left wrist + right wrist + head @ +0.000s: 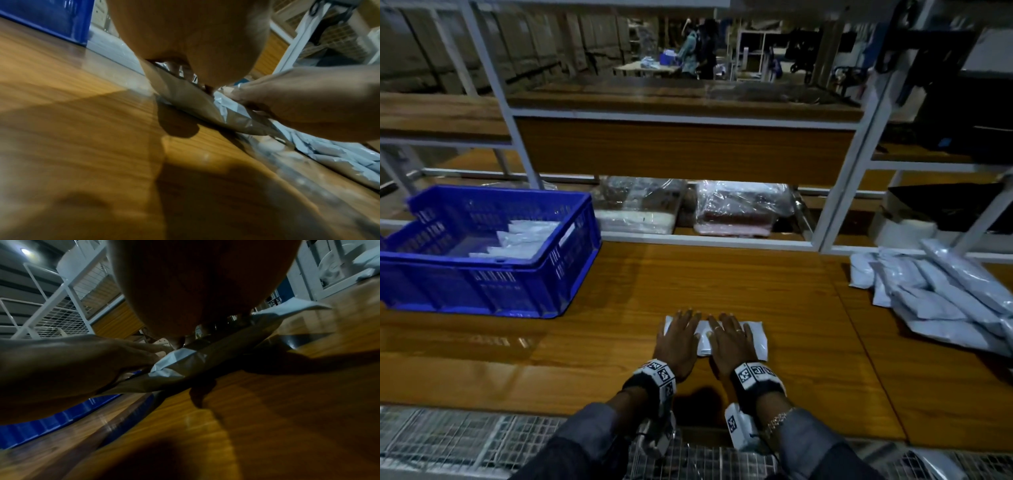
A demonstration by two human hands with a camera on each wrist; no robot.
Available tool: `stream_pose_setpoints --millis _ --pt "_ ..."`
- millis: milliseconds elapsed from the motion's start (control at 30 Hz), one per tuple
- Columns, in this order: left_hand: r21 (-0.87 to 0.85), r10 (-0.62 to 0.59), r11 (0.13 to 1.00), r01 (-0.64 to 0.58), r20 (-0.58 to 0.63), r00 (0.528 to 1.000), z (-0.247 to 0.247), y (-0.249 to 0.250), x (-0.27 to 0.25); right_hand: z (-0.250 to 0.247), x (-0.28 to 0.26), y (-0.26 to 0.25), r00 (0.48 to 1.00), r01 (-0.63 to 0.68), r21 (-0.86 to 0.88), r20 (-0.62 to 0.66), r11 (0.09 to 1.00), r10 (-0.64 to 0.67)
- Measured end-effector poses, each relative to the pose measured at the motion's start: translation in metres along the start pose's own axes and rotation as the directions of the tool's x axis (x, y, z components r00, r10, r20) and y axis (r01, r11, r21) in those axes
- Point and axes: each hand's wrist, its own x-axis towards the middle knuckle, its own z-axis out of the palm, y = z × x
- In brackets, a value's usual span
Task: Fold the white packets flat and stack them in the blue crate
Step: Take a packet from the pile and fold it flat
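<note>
A white packet (756, 339) lies on the wooden table near its front edge. My left hand (678, 337) and my right hand (729, 339) lie flat on it side by side, fingers straight, pressing it down. In the left wrist view the packet (228, 112) shows under my left palm (185, 32), with my right hand (304, 104) beside it. The right wrist view shows the packet (174, 363) creased under my right palm (205, 280), my left hand (72, 361) on its other end. The blue crate (486, 274) stands at the left with several white packets (517, 240) inside.
A loose heap of white packets (941, 294) lies at the table's right. Clear-wrapped bundles (736, 209) sit on the low shelf behind, inside a white metal rack (839, 192). Bare wooden tabletop (619, 308) runs between crate and hands.
</note>
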Motion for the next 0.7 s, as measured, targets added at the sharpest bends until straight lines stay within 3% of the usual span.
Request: stream_pose_setpoints --millis 167,233,300,433,600,700 --pt "-0.045 -0.013 0.999 0.015 0.03 0.999 0.007 0.005 0.001 0.013 0.006 0.004 1.0 -0.008 -0.009 0.023 1.0 0.008" --pt "-0.07 -0.038 0.997 0.038 -0.007 0.999 0.015 0.002 0.005 0.018 0.007 0.006 1.0 0.007 -0.025 -0.001 1.0 -0.007" --pt "-0.129 -0.036 0.991 0.041 0.043 0.998 0.041 -0.008 0.015 0.026 0.007 0.008 0.999 0.03 -0.047 -0.027 0.998 -0.032" --pt "-0.093 -0.033 0.995 0.032 -0.005 0.999 0.056 -0.009 0.015 0.038 0.003 0.01 0.994 0.08 -0.076 -0.075 0.994 -0.085" --pt "-0.015 0.009 1.0 -0.009 0.046 0.999 0.024 0.001 0.004 0.027 0.006 0.014 0.999 0.041 0.014 -0.021 0.999 -0.04" --pt "-0.024 -0.086 0.996 0.087 0.044 0.995 0.011 -0.004 0.008 0.016 0.006 0.029 1.0 -0.031 0.14 0.005 0.99 0.031"
